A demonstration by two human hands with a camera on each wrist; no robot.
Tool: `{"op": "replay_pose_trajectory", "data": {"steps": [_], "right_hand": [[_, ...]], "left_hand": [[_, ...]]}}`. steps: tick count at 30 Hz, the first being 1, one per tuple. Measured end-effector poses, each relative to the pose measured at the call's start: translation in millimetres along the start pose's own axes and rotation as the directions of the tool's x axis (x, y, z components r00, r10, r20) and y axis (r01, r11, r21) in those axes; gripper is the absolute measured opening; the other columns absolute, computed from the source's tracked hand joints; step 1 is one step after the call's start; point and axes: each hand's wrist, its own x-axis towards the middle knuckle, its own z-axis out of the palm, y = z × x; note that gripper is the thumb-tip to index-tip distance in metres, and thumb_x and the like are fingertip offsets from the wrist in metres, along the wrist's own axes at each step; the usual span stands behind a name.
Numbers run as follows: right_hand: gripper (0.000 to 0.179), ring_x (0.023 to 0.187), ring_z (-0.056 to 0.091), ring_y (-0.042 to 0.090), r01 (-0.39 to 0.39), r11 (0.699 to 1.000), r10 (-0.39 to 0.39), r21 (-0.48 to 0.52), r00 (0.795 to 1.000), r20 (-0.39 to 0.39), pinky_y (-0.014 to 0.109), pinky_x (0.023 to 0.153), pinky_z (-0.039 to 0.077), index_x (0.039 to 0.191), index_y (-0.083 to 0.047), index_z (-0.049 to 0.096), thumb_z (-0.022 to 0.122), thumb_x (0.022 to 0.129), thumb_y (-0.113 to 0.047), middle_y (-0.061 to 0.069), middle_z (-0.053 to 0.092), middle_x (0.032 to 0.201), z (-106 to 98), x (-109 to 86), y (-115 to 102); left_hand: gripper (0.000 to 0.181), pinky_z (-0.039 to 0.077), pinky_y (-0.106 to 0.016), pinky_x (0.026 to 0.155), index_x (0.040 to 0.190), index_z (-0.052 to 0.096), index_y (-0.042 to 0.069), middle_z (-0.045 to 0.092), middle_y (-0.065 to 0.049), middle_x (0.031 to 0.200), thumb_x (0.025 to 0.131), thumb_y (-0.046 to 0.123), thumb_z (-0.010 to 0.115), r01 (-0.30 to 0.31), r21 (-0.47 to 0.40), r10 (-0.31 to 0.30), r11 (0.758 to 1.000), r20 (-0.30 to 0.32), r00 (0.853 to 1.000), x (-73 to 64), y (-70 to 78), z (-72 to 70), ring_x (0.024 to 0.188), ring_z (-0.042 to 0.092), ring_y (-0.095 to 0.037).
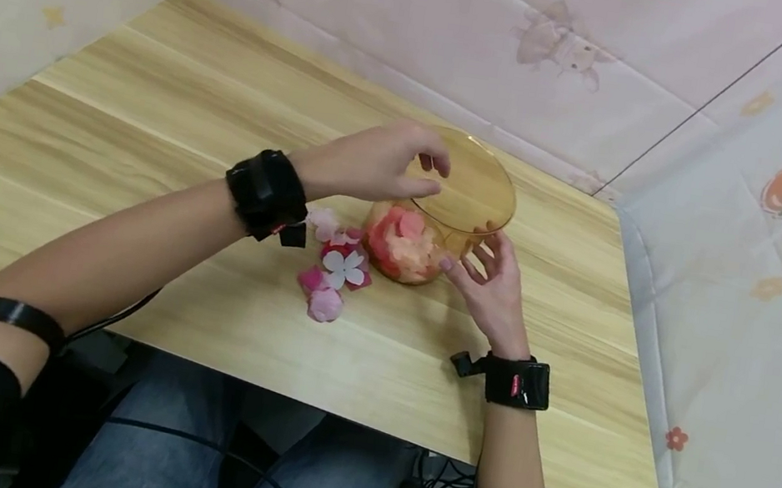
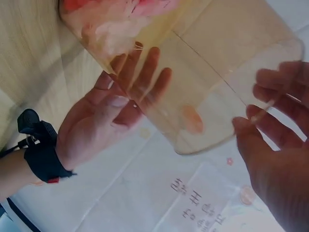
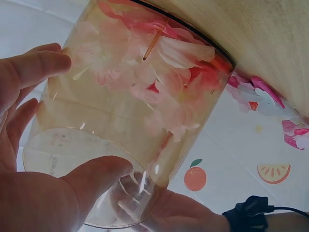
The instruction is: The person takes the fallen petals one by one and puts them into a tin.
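A see-through amber glass vase point(image 1: 471, 184) stands tilted-looking in the head view, pink, peach and red artificial petals point(image 1: 405, 242) massed in its lower part. My left hand point(image 1: 391, 161) is at the vase's mouth, thumb and loosely bent fingers apart, with nothing visible between them. In the left wrist view those fingertips overlap the rim. My right hand point(image 1: 498, 289) holds the near right wall of the vase, thumb on one side and fingers spread round the other; the left wrist view shows some right fingers point(image 2: 145, 77) through the glass.
Left of the vase lies a small cluster of loose pink, magenta and white petals point(image 1: 343, 269) on the wood-grain table point(image 1: 236, 314). Printed cloth walls point(image 1: 422, 38) rise behind and at both sides. Black cables point(image 1: 434, 487) hang below the table's front edge.
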Motion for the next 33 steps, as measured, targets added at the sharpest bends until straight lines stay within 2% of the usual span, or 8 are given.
{"op": "replay_pose_trajectory", "data": {"steps": [5,8,11,14,18,23,29,33], "right_hand": [[0.089,0.147,0.044,0.031,-0.003,1.0,0.003,-0.017,1.0,-0.001,0.048,0.12,0.041,0.159,-0.011,0.029,0.083,0.089,-0.018,0.013,0.038,0.16,-1,1.1,-1],[0.086,0.147,0.045,0.03,-0.003,1.0,0.003,-0.021,1.0,-0.007,0.046,0.12,0.042,0.158,-0.013,0.03,0.082,0.089,-0.017,0.011,0.039,0.159,-1,1.0,-3],[0.085,0.146,0.045,0.029,-0.006,1.0,0.005,-0.023,1.0,-0.009,0.046,0.12,0.042,0.157,-0.014,0.031,0.081,0.089,-0.015,0.01,0.04,0.158,-1,0.0,-4],[0.085,0.147,0.045,0.029,-0.01,1.0,0.01,-0.025,1.0,-0.005,0.046,0.12,0.041,0.157,-0.014,0.03,0.082,0.089,-0.016,0.01,0.041,0.158,0,-1.1,-4],[0.086,0.147,0.045,0.029,-0.015,0.999,0.015,-0.029,1.0,-0.001,0.048,0.12,0.041,0.158,-0.015,0.03,0.082,0.089,-0.019,0.01,0.041,0.158,1,-3.7,-3],[0.087,0.147,0.045,0.028,-0.031,0.999,0.031,-0.034,1.0,-0.005,0.047,0.119,0.042,0.158,-0.015,0.029,0.083,0.089,-0.019,0.009,0.041,0.158,-2,-8.0,0],[0.086,0.147,0.045,0.029,-0.027,0.999,0.026,-0.039,0.999,-0.022,0.047,0.12,0.042,0.157,-0.016,0.031,0.083,0.089,-0.018,0.009,0.041,0.158,-4,-9.1,3],[0.085,0.148,0.044,0.029,-0.026,0.999,0.025,-0.029,0.999,-0.024,0.047,0.12,0.042,0.157,-0.015,0.031,0.082,0.089,-0.017,0.01,0.041,0.158,-4,-9.7,2]], "left_hand": [[0.021,0.052,-0.04,0.1,0.118,0.069,0.005,0.07,-0.01,0.116,0.102,0.019,0.064,0.063,-0.028,-0.066,0.998,-0.124,0.99,-26.0,-15.1,-16.2,0.109,0.063,-0.022],[0.019,0.055,-0.04,0.092,0.115,0.07,0.004,0.07,-0.01,0.11,0.102,0.017,0.063,0.118,-0.045,-0.123,0.992,-0.133,0.983,-45.8,-36.2,-20.9,0.101,0.065,-0.022],[0.02,0.056,-0.04,0.088,0.114,0.069,0.002,0.07,-0.013,0.11,0.102,0.016,0.063,0.186,-0.012,-0.186,0.983,-0.066,0.98,-65.2,-63.1,-15.9,0.1,0.066,-0.024],[0.022,0.056,-0.045,0.092,0.117,0.069,-0.002,0.07,-0.018,0.114,0.101,0.013,0.064,0.24,0.027,-0.24,0.97,0.023,0.97,-82.4,-87.5,-5.9,0.104,0.066,-0.03],[0.028,0.055,-0.05,0.098,0.121,0.068,-0.005,0.07,-0.021,0.121,0.097,0.009,0.068,0.267,0.07,-0.275,0.961,0.133,0.952,-97.2,-108.3,9.0,0.108,0.066,-0.033],[0.028,0.056,-0.048,0.099,0.119,0.071,-0.004,0.072,-0.017,0.115,0.095,0.009,0.072,0.222,0.121,-0.244,0.968,0.219,0.945,-102.1,-114.0,25.4,0.102,0.066,-0.029],[0.01,0.058,-0.043,0.09,0.103,0.076,0.001,0.074,-0.011,0.1,0.094,0.003,0.072,0.171,0.14,-0.198,0.975,0.201,0.959,-105.5,-109.1,27.9,0.091,0.064,-0.023],[0.01,0.056,-0.039,0.084,0.1,0.077,0.003,0.074,-0.009,0.099,0.095,0.001,0.069,0.216,0.097,-0.23,0.972,0.177,0.957,-109.9,-104.7,22.5,0.087,0.062,-0.021]]}}
